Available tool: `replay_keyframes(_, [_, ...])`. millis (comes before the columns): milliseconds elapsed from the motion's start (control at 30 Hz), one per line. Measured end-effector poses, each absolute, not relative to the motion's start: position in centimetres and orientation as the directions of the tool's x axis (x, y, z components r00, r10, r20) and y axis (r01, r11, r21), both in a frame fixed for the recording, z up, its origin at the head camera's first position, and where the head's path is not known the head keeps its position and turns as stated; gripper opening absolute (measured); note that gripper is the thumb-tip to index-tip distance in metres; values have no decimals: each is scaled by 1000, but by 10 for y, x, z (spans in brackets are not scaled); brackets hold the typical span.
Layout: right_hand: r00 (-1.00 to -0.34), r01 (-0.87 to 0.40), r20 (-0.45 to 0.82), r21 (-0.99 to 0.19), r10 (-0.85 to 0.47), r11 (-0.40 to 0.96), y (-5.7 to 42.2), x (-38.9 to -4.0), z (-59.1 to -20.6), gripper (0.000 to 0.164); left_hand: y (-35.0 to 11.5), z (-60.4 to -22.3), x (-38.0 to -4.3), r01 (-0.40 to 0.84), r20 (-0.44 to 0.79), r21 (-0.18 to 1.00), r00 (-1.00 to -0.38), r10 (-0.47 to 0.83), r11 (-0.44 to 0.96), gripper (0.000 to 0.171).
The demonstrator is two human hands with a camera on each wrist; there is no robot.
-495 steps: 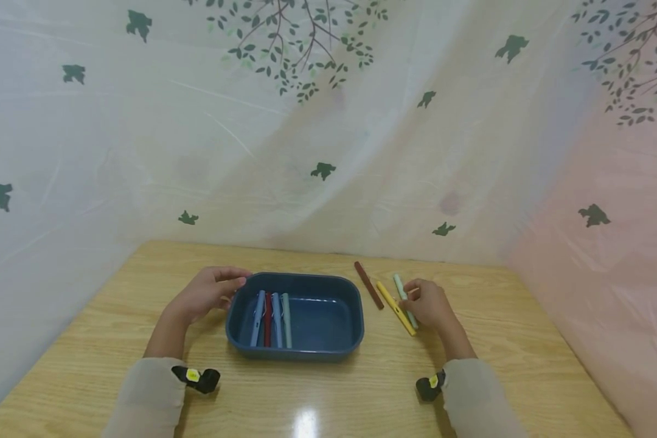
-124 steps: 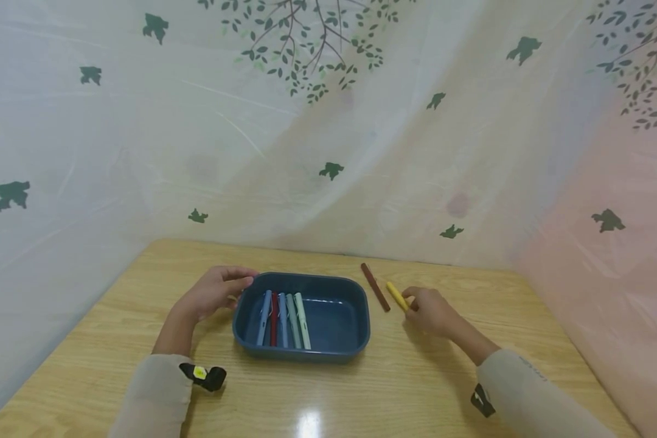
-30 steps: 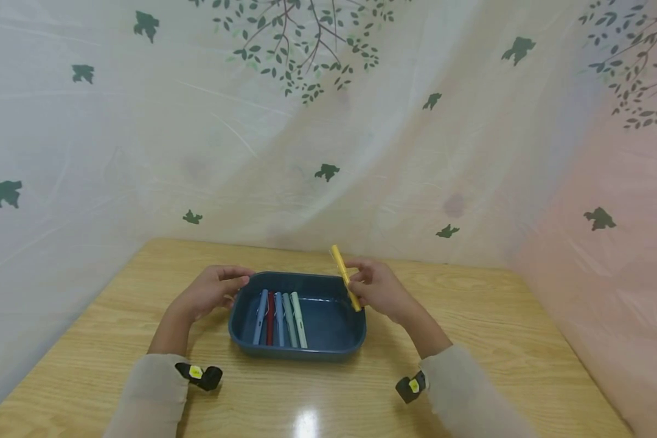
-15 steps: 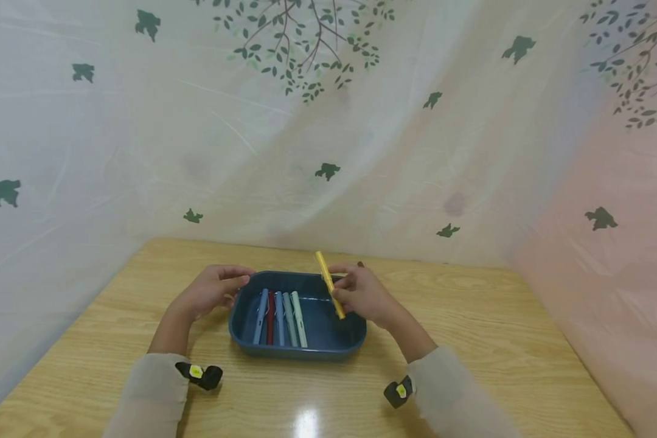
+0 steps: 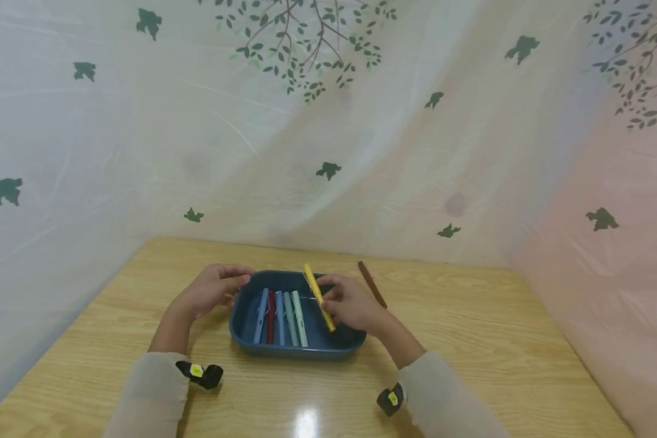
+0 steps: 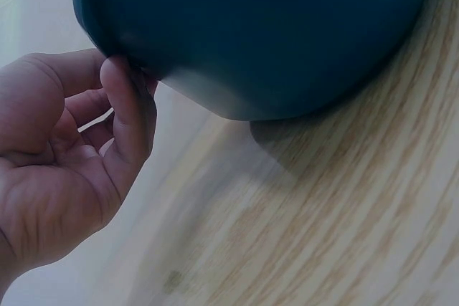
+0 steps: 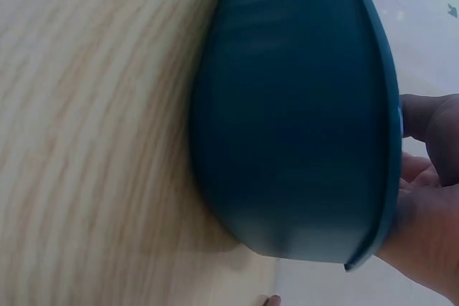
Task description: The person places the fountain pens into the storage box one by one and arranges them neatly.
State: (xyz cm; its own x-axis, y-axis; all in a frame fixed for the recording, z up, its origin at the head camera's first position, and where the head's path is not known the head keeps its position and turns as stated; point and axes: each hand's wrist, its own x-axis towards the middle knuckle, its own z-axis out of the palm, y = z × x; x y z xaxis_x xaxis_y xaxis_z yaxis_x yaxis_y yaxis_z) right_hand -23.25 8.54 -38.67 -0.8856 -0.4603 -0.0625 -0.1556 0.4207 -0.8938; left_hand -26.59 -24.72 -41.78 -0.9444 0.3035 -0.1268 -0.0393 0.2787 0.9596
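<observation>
A dark blue rectangular tray (image 5: 301, 352) stands on the wooden table. Its back left corner is held between the thumb and fingers of my left hand (image 5: 207, 292); the left wrist view shows them against the tray wall (image 6: 251, 41). Over the tray's right half, my right hand (image 5: 354, 303) pinches a yellow pen (image 5: 312, 285), tilted with its lower end inside the tray. Side by side in the left half lie a blue pen (image 5: 260, 317), a red pen (image 5: 271, 319), a second blue pen (image 5: 280, 320), a grey-green pen (image 5: 291, 320) and a pale mint pen (image 5: 300, 320). In the right wrist view the tray wall hides the yellow pen.
A brown pen (image 5: 371, 284) lies on the table (image 5: 465, 334) behind the right hand, outside the tray. Beyond the table's back edge hangs a pale curtain (image 5: 241, 152) with leaf prints.
My right hand has carried the yellow pen left and down, from the tray's right edge to inside it. The brown pen has come back into sight. My left hand stays at the corner.
</observation>
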Motion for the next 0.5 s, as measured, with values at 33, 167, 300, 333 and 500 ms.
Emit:
replay_keyframes(33, [-883, -157, -66, -892, -465, 424, 85, -232, -388, 46, -247, -418, -265, -40, -127, 960, -945, 302, 278, 41])
replay_keyframes(167, [-872, -149, -85, -891, -481, 428, 82, -229, -392, 47, -246, -418, -262, -39, -126, 959, -947, 296, 281, 41])
replay_keyframes(300, [-867, -128, -113, -890, -485, 438, 79, -228, -396, 47, -246, -418, -260, -42, -128, 959, -947, 296, 280, 41])
replay_keyframes(333, [-866, -120, -123, -891, -485, 439, 78, -228, -397, 47, -246, -419, -260, -43, -128, 960, -947, 295, 278, 41])
replay_keyframes(500, [-858, -49, -191, -894, -477, 446, 76, -225, -398, 46, -245, -418, -257, -45, -131, 956, -949, 286, 290, 41])
